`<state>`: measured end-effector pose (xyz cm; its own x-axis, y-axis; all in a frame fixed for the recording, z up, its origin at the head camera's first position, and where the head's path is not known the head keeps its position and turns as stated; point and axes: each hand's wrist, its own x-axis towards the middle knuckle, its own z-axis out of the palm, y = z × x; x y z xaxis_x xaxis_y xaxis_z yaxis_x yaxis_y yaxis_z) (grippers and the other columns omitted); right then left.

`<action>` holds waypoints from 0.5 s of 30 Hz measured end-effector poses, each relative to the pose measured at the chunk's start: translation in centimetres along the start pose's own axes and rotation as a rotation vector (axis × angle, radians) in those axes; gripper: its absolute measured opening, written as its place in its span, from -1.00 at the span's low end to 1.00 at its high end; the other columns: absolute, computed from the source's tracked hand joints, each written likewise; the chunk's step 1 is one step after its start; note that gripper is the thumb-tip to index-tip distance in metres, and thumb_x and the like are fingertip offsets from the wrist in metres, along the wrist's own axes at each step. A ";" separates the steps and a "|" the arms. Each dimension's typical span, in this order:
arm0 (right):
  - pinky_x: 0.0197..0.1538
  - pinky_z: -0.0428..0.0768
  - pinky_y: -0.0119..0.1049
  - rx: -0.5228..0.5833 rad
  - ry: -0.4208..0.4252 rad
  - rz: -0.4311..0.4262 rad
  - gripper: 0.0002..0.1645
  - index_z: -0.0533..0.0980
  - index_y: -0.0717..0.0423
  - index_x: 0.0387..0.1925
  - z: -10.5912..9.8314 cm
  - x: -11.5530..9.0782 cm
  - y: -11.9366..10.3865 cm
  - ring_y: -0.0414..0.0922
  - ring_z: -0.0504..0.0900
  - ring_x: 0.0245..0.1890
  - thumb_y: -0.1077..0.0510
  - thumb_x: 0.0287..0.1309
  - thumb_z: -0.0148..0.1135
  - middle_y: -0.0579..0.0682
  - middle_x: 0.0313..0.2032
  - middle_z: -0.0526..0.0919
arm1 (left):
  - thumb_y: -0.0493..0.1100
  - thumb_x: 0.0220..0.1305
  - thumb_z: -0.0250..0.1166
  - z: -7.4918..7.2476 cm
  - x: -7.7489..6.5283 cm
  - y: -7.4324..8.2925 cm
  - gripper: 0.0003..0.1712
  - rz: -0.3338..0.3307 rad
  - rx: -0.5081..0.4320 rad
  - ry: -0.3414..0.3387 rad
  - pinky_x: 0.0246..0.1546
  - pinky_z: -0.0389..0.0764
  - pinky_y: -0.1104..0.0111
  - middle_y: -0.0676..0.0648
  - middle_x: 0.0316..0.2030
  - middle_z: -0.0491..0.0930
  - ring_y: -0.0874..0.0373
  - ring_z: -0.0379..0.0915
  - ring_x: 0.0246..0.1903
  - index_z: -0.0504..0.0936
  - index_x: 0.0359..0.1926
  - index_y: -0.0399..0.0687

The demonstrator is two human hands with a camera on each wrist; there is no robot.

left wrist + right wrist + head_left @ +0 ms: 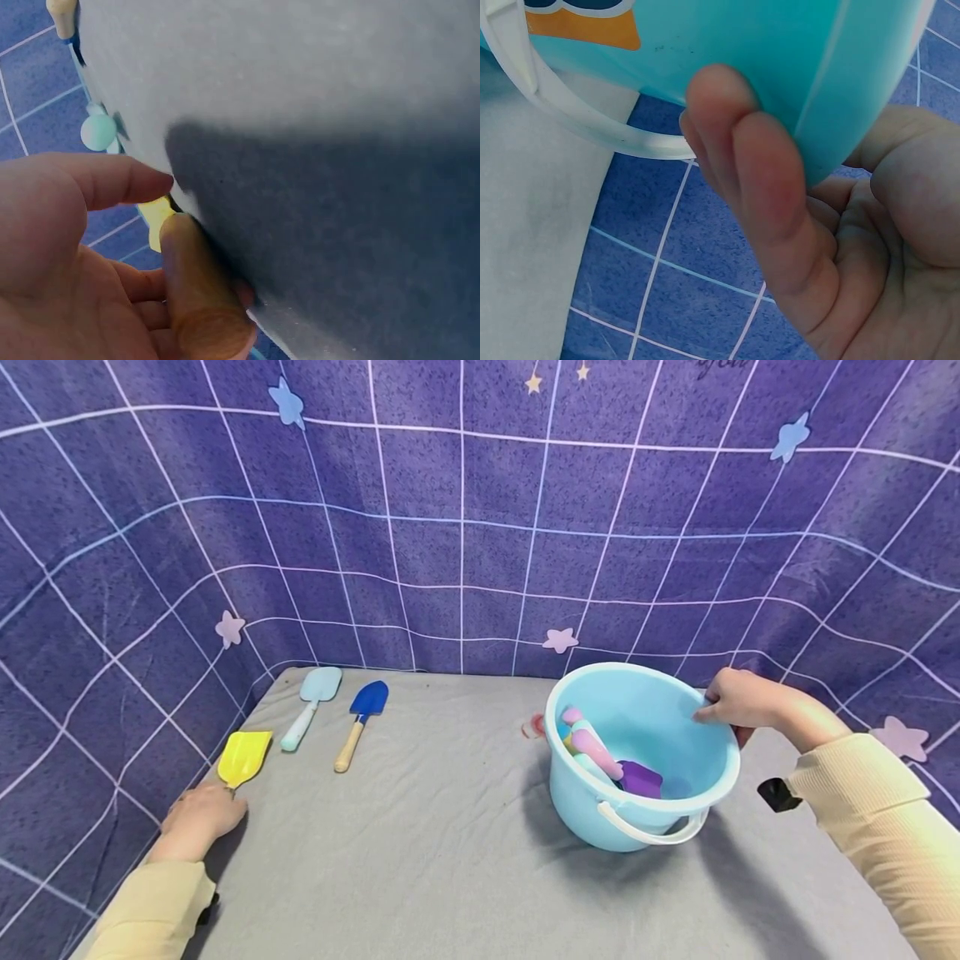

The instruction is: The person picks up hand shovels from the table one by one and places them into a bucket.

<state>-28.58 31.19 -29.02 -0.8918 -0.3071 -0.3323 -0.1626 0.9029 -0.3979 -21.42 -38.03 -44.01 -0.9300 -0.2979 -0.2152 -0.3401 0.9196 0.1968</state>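
- Left hand (201, 817): fingers partly curled under and round wooden handle (206, 292) of yellow shovel (244, 757); thumb lifted clear, gap visible in left wrist view.
- Yellow shovel: at far left edge of gray sheet (420, 860), blade pointing away from person, right beside purple curtain (420, 552).
- Right hand (750, 697): gripping wall of light blue bucket (637, 822) at right of rim, thumb inside, fingers outside.
- Bucket: on right half of sheet, mouth up, leaning a bit toward person. Can't tell if base sits fully flat.
- White bucket handle (648, 833) hanging down on near side; orange patch (585, 30) on outer wall, per right wrist view.
- Inside bucket: pink piece (592, 752) against left wall, purple piece (640, 779) at bottom, just beside it.
- Between hands, nearer left: pale blue shovel (321, 685), then dark blue shovel (370, 700) with wooden grip. Both flat on sheet, apart, blades toward curtain.
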 end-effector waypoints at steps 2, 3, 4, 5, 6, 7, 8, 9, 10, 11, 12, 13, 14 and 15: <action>-0.53 0.61 -0.26 -0.001 0.004 -0.002 -0.73 0.57 0.32 -0.44 0.0 0.0 0.0 -0.10 0.65 -0.67 0.14 0.18 0.19 -0.01 -0.64 0.62 | -0.12 0.17 -0.05 0.1 0.2 -0.2 -0.40 -0.011 -0.004 0.001 -0.25 0.40 -0.28 -0.70 -0.10 0.30 -0.65 0.25 -0.12 0.29 -0.03 -0.71; -0.53 0.61 -0.27 -0.002 0.006 -0.002 -0.73 0.57 0.32 -0.45 0.0 0.0 0.0 -0.10 0.65 -0.67 0.14 0.18 0.19 -0.01 -0.64 0.62 | -0.12 0.20 -0.07 0.2 0.2 -0.3 -0.39 -0.021 -0.008 -0.001 -0.24 0.40 -0.28 -0.69 -0.08 0.29 -0.65 0.25 -0.11 0.27 -0.02 -0.72; -0.53 0.61 -0.27 -0.001 0.006 -0.002 -0.73 0.57 0.32 -0.45 0.0 0.0 0.1 -0.10 0.65 -0.67 0.14 0.18 0.19 -0.01 -0.64 0.62 | -0.12 0.21 -0.09 0.2 0.3 -0.3 -0.39 -0.033 -0.013 -0.003 -0.24 0.41 -0.27 -0.69 -0.07 0.29 -0.65 0.25 -0.10 0.26 -0.01 -0.74; -0.53 0.61 -0.26 0.000 0.006 -0.002 -0.73 0.57 0.32 -0.44 0.0 0.0 0.1 -0.10 0.65 -0.67 0.14 0.18 0.19 -0.01 -0.64 0.62 | -0.12 0.23 -0.10 0.3 0.4 -0.4 -0.38 -0.046 -0.017 -0.007 -0.23 0.41 -0.27 -0.69 -0.07 0.28 -0.65 0.25 -0.10 0.24 -0.01 -0.75; -0.53 0.61 -0.27 -0.001 0.006 -0.002 -0.72 0.57 0.32 -0.45 0.0 0.1 0.1 -0.10 0.65 -0.67 0.14 0.18 0.19 -0.01 -0.64 0.62 | -0.11 0.25 -0.12 0.3 0.4 -0.4 -0.37 -0.055 -0.017 -0.011 -0.22 0.41 -0.26 -0.69 -0.06 0.27 -0.65 0.24 -0.09 0.23 0.00 -0.77; -0.53 0.61 -0.27 -0.001 0.007 -0.002 -0.72 0.57 0.32 -0.45 0.0 0.1 0.1 -0.10 0.65 -0.67 0.14 0.18 0.19 -0.01 -0.64 0.62 | -0.11 0.26 -0.14 0.3 0.5 -0.4 -0.36 -0.063 -0.016 -0.013 -0.20 0.41 -0.26 -0.69 -0.06 0.27 -0.65 0.24 -0.08 0.22 0.00 -0.78; -0.53 0.61 -0.27 -0.001 0.007 -0.002 -0.72 0.57 0.32 -0.44 0.0 0.1 0.2 -0.10 0.65 -0.67 0.14 0.18 0.19 -0.01 -0.64 0.62 | -0.10 0.27 -0.15 0.3 0.5 -0.4 -0.36 -0.069 -0.017 -0.015 -0.19 0.41 -0.25 -0.69 -0.06 0.27 -0.65 0.24 -0.07 0.21 0.00 -0.78; -0.53 0.61 -0.26 -0.002 0.007 -0.002 -0.72 0.57 0.33 -0.44 0.0 0.1 0.2 -0.10 0.65 -0.67 0.14 0.18 0.19 -0.01 -0.64 0.62 | -0.10 0.28 -0.15 0.3 0.5 -0.5 -0.35 -0.069 -0.017 -0.019 -0.19 0.41 -0.25 -0.69 -0.05 0.27 -0.64 0.24 -0.07 0.21 0.00 -0.78; -0.53 0.61 -0.26 -0.002 0.008 -0.002 -0.72 0.57 0.33 -0.44 0.0 0.1 0.2 -0.10 0.65 -0.67 0.14 0.18 0.19 -0.01 -0.64 0.62 | -0.09 0.29 -0.15 0.3 0.5 -0.5 -0.35 -0.066 -0.014 -0.025 -0.17 0.40 -0.25 -0.69 -0.04 0.26 -0.64 0.23 -0.06 0.22 0.01 -0.78; -0.54 0.61 -0.26 -0.003 0.008 -0.002 -0.72 0.57 0.33 -0.44 0.0 0.1 0.2 -0.10 0.65 -0.67 0.14 0.18 0.19 -0.01 -0.64 0.62 | -0.07 0.29 -0.14 0.3 0.5 -0.6 -0.34 -0.059 -0.010 -0.032 -0.17 0.40 -0.24 -0.68 -0.03 0.26 -0.64 0.23 -0.06 0.22 0.02 -0.77; -0.54 0.61 -0.26 -0.003 0.008 -0.002 -0.72 0.57 0.33 -0.44 0.0 0.1 0.2 -0.10 0.65 -0.67 0.14 0.18 0.19 -0.01 -0.64 0.62 | -0.06 0.30 -0.14 0.3 0.5 -0.6 -0.33 -0.050 -0.006 -0.039 -0.16 0.40 -0.24 -0.68 -0.01 0.26 -0.64 0.22 -0.04 0.22 0.04 -0.76; -0.54 0.61 -0.27 -0.004 0.009 -0.002 -0.72 0.57 0.33 -0.44 0.0 0.1 0.2 -0.10 0.65 -0.67 0.13 0.18 0.19 -0.01 -0.65 0.62 | -0.05 0.30 -0.14 0.2 0.5 -0.6 -0.32 -0.037 0.002 -0.044 -0.16 0.39 -0.25 -0.67 0.01 0.24 -0.64 0.22 -0.03 0.21 0.06 -0.75; -0.54 0.61 -0.27 -0.004 0.008 -0.001 -0.72 0.57 0.33 -0.44 0.0 0.1 0.2 -0.10 0.65 -0.67 0.13 0.18 0.19 -0.01 -0.65 0.62 | -0.04 0.31 -0.14 0.2 0.5 -0.7 -0.31 -0.026 0.006 -0.053 -0.15 0.38 -0.25 -0.67 0.03 0.23 -0.64 0.20 -0.02 0.20 0.08 -0.74; -0.54 0.61 -0.27 -0.005 0.007 -0.001 -0.72 0.57 0.33 -0.44 0.0 0.1 0.2 -0.10 0.65 -0.67 0.13 0.18 0.18 -0.01 -0.64 0.62 | -0.02 0.32 -0.15 0.1 0.5 -0.6 -0.29 -0.019 0.008 -0.059 -0.15 0.38 -0.26 -0.67 0.04 0.21 -0.64 0.19 -0.01 0.19 0.09 -0.74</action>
<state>-28.72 31.31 -29.13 -0.8947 -0.3060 -0.3254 -0.1660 0.9041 -0.3939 -21.63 -38.74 -44.37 -0.9135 -0.3000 -0.2748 -0.3563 0.9160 0.1844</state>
